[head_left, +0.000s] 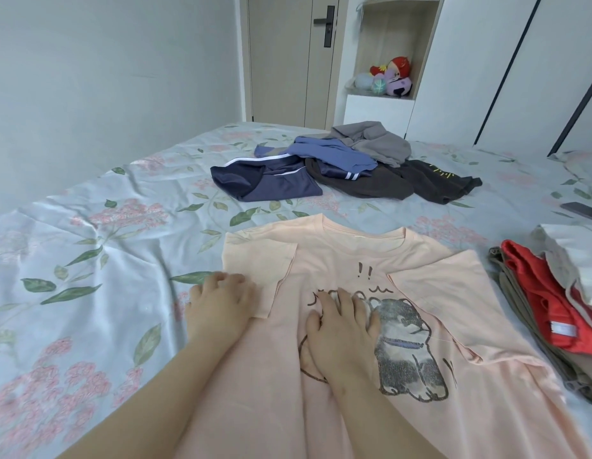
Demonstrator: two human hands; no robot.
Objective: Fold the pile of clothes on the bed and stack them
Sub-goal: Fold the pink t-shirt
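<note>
Peach T-shirt (337, 260) lies front-up in the lower centre of the frame, spread on the floral bed sheet (89, 226), its collar pointing toward the top of the frame and its dog print (407, 352) showing. Your right hand (341, 329) rests flat on the chest of the shirt with fingers spread, partly covering the left part of the print. Your left hand (222, 303) sits at the outer edge of the sleeve (258, 270) on the frame's left side, knuckles up and fingers bent; I cannot tell whether it pinches the fabric or only presses on it.

Above the shirt, in the upper centre and apart from it, the unfolded pile (341, 164) remains: navy shorts (265, 183) with white stripes, a blue garment (331, 154), a grey one (370, 140) and a dark one (370, 185). At the right edge sits the folded stack (553, 309); a red piece (536, 299) lies over an olive one (519, 313), with a white one (572, 260) on top. Plush toys (390, 77) sit in a shelf at the upper right, beside a door (288, 58).
</note>
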